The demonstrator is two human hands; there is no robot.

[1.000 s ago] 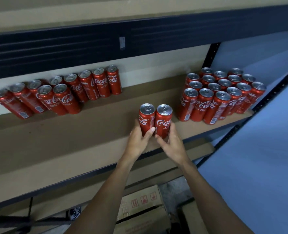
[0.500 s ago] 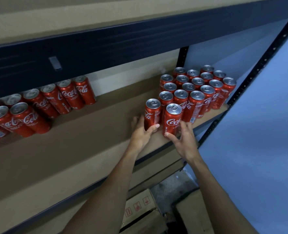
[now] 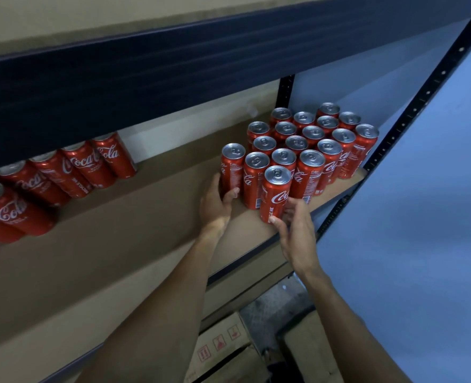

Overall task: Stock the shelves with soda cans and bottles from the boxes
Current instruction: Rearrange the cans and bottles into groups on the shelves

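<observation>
My left hand (image 3: 217, 205) grips a slim red cola can (image 3: 232, 167) that stands on the brown shelf board (image 3: 134, 217), at the left edge of a block of several upright red cans (image 3: 313, 145). My right hand (image 3: 295, 228) holds a second red can (image 3: 275, 193) in front of that block, near the shelf's front edge, thumb low on its side. Both cans are upright and touch the block's front row.
Another group of red cans (image 3: 49, 178) stands at the shelf's left. A dark shelf beam (image 3: 173, 67) runs overhead and a perforated black upright (image 3: 411, 111) bounds the right end. Cardboard boxes (image 3: 223, 352) sit on the floor below. A blue wall fills the right.
Both hands have carried their two cans rightward along the shelf, from the open middle up against the right-hand block of cans. The view has swung right with them.
</observation>
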